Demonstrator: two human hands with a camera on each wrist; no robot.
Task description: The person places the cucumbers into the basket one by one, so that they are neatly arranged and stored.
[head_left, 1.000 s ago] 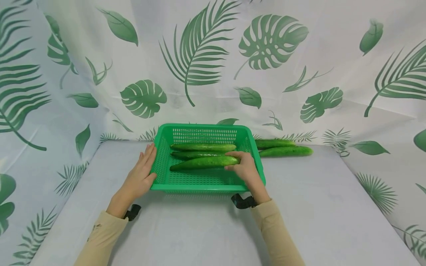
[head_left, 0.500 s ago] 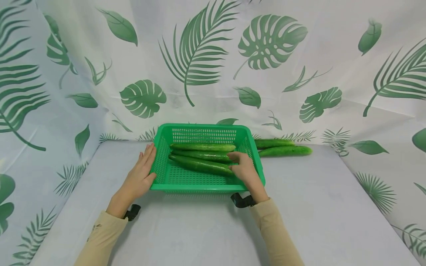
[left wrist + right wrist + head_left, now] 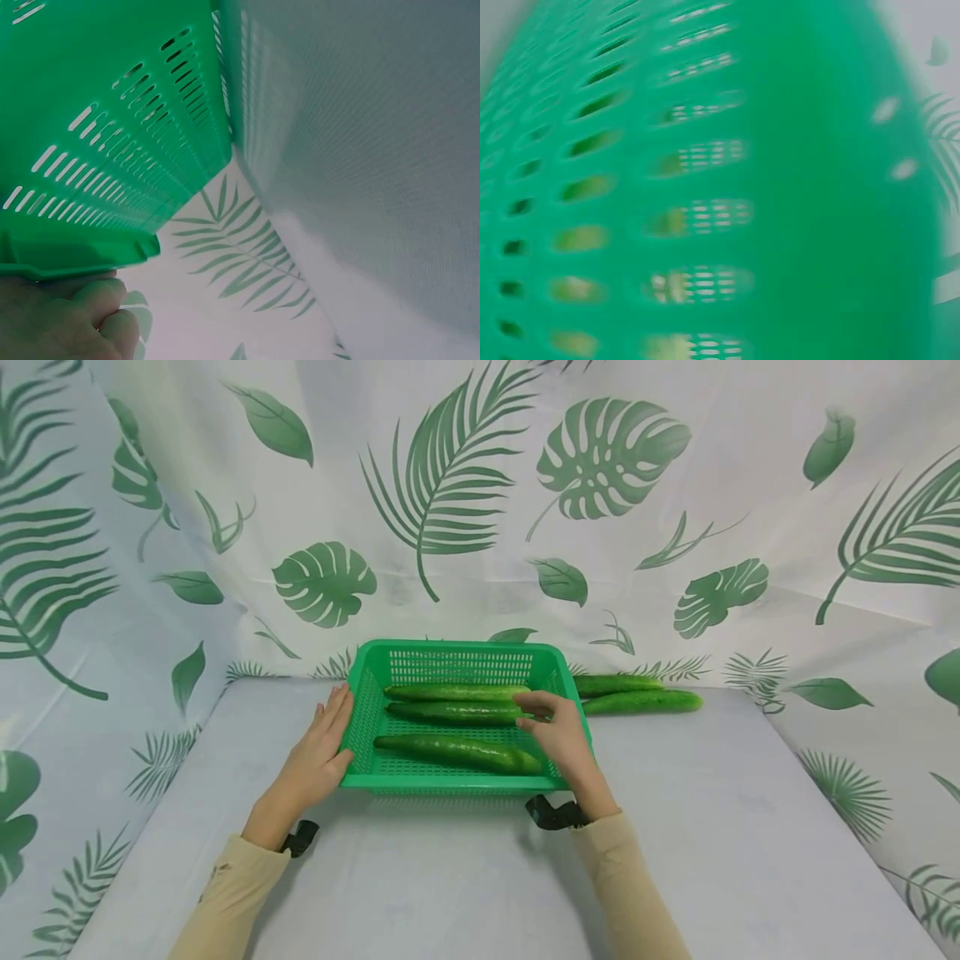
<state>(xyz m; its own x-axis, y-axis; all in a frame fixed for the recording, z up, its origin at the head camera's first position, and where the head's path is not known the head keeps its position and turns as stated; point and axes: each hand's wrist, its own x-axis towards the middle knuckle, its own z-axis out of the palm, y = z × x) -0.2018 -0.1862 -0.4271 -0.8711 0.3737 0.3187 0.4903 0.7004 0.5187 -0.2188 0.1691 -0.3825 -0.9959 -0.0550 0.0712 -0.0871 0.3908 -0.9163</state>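
A green plastic basket (image 3: 450,782) holds three cucumbers lying lengthwise. The back cucumber (image 3: 450,692) and the middle cucumber (image 3: 450,713) lie close together, while the front cucumber (image 3: 459,753) lies apart, near the front wall. My left hand (image 3: 317,758) rests along the basket's left end with its fingers straight; in the left wrist view its fingers (image 3: 101,304) are right at the rim. Over the right end of the basket, my right hand (image 3: 561,732) has its thumb and fingers parted, close to the right tips of the back and middle cucumbers. Only the slotted basket wall (image 3: 817,187) fills the right wrist view.
Two more cucumbers (image 3: 643,702) lie on the white table (image 3: 712,818) to the right of the basket, partly hidden behind it. A leaf-printed cloth (image 3: 465,485) hangs behind and at the sides.
The front cucumber has been moved toward the basket's front wall and let go. My right hand has drawn slightly up and right, off it. The left hand has stayed in place.
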